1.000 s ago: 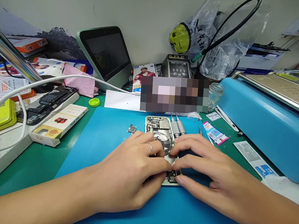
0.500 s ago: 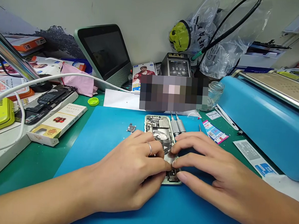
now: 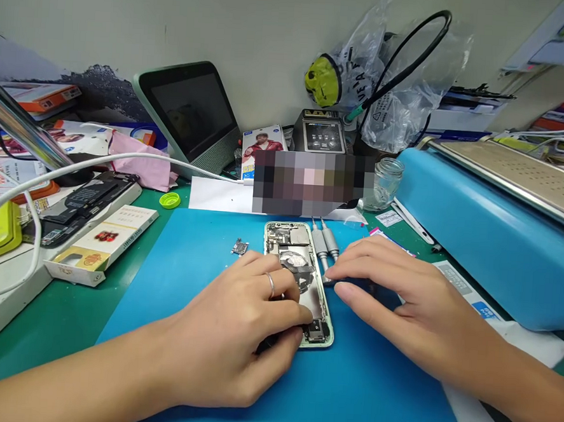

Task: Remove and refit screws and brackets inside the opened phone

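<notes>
1. Left hand: fingers curled over the opened phone; whether they pinch anything is hidden.
2. Right hand: fingers loosely parted, near the screwdrivers.
3. The phone lies on the blue mat.
4. Handwork inside it seems underway; the next move calls for keeping it steady.

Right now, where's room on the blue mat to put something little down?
Two bare patches of blue mat: this side of the opened phone, between left hand and right hand; and leftward, between the mat's left edge, the little part and the left forearm. Right of the phone is crowded with metal tools.
</notes>
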A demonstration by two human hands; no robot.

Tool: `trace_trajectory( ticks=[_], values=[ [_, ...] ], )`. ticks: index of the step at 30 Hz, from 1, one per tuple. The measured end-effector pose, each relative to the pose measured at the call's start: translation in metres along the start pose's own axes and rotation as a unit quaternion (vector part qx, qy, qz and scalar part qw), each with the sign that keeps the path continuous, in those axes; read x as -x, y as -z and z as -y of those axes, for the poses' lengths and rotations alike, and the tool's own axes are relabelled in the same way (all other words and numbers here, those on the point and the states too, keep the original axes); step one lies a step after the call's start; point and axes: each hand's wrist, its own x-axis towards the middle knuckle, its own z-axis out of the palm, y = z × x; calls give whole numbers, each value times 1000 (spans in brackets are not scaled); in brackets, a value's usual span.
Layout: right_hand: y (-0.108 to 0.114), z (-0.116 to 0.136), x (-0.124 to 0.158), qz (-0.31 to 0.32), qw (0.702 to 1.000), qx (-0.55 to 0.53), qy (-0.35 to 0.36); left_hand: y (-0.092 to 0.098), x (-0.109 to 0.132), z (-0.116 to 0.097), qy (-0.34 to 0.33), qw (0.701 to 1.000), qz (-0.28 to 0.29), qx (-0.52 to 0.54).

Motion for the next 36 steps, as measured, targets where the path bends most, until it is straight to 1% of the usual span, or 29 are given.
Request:
trace_trajectory(
  ticks=[9, 14, 19, 23, 26, 28, 31, 33, 36],
  values=[
    [0, 0, -2, -2, 1000, -11, -23, -2, -1, 0, 4, 1000, -4, 5],
    [1, -3, 0, -16, 999, 0, -29, -2, -2, -1, 17, 1000, -8, -4],
    [2, -6, -4, -62, 997, 14, -44, -3, -3, 1, 17, 1000, -14, -13],
    [7, -11, -11, -104, 992, 75, -4, -4, -3, 3, 9, 1000, -18, -12],
    [20, -13, -15, -107, 988, 105, 26, -4, -4, 5, 5, 1000, -17, -15],
    [32, -11, -14, -96, 987, 130, 24, -4, -5, 5, 2, 1000, -15, -18],
    [44, -7, -4, -38, 984, 171, 19, -4, -5, 6, -1, 1000, -13, -24],
    [45, -5, 5, 8, 979, 202, 15, -4, -5, 7, -2, 999, -14, -30],
    [36, -4, 17, 36, 966, 257, 9, -4, -5, 7, -7, 999, -12, -37]
  ],
)
